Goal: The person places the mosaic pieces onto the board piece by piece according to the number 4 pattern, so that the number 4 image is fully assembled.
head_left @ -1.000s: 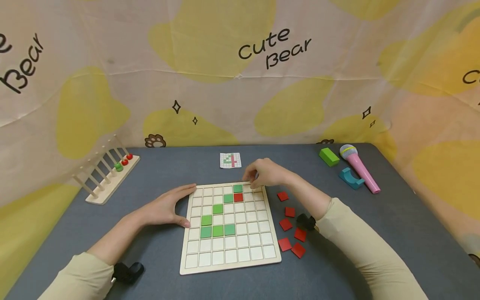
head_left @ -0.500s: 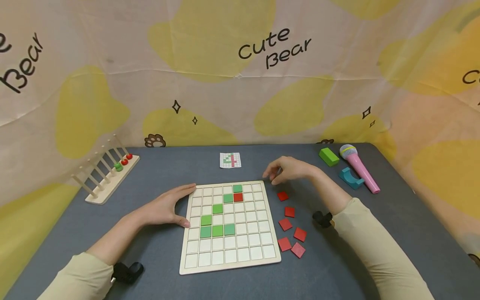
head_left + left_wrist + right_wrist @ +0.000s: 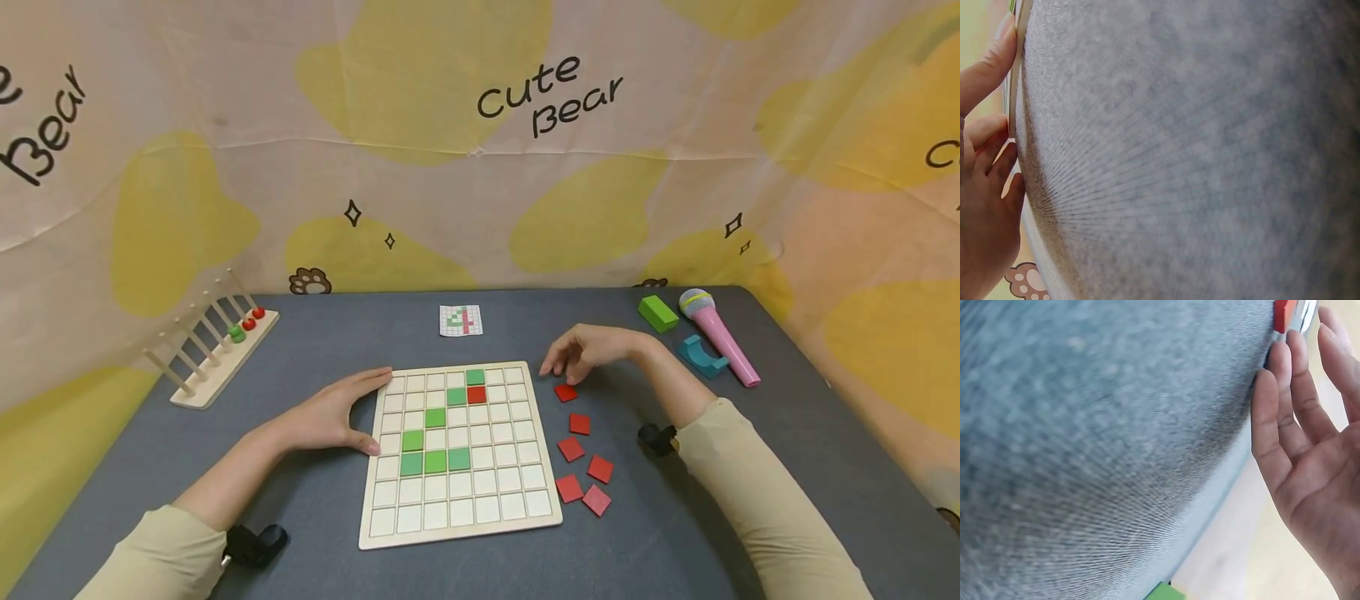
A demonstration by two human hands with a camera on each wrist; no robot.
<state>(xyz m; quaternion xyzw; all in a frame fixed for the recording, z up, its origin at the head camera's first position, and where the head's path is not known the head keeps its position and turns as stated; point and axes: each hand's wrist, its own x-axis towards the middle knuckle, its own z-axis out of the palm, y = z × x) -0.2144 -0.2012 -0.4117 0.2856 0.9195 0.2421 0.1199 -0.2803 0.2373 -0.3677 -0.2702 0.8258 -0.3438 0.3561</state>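
A white gridded wooden board (image 3: pixel 445 504) lies on the table with several green tiles (image 3: pixel 435 417) and one red tile (image 3: pixel 476 394) in its cells. My left hand (image 3: pixel 324 414) rests against the board's left side, its thumb on the left edge and its fingertips at the far left corner. In the left wrist view, thumb and fingers (image 3: pixel 991 69) touch the board's edge. My right hand (image 3: pixel 592 350) hovers beyond the board's far right corner, just above the farthest loose red tile (image 3: pixel 566 392). The right wrist view shows its fingers (image 3: pixel 1264 412) loosely bent, holding nothing.
Several other red tiles (image 3: pixel 571 450) lie scattered right of the board. A small pattern card (image 3: pixel 461 321) lies behind it. A peg rack (image 3: pixel 225 358) with beads stands at the left. A green block (image 3: pixel 657 314), blue arch (image 3: pixel 702 357) and pink microphone (image 3: pixel 723 342) lie at the right.
My right hand has moved right from over the board's far edge, then slightly down toward the farthest loose red tile. The left hand and the board have stayed in place.
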